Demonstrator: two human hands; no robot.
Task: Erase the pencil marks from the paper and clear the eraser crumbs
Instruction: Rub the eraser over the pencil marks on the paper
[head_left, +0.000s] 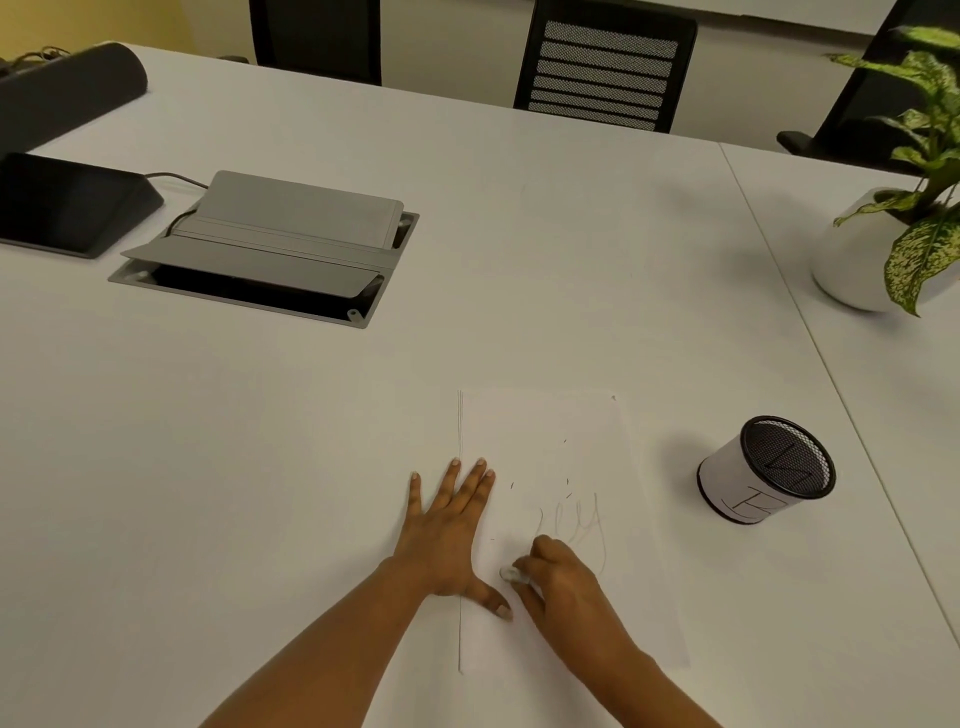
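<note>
A white sheet of paper (550, 431) lies on the white table in front of me. Faint pencil marks (576, 522) show near its middle, with a few dark eraser crumbs (566, 486) scattered above them. My left hand (447, 530) lies flat with fingers spread across the paper's left edge, pressing it down. My right hand (561, 582) is closed around a small white eraser (510, 574), whose tip touches the paper just left of the marks, close to my left thumb.
A mesh pen cup (769, 470) with a white label stands right of the paper. A potted plant (883, 244) sits at the far right. An open grey cable box (270, 249) and a dark tablet (67, 202) lie at the left. Chairs stand behind the table.
</note>
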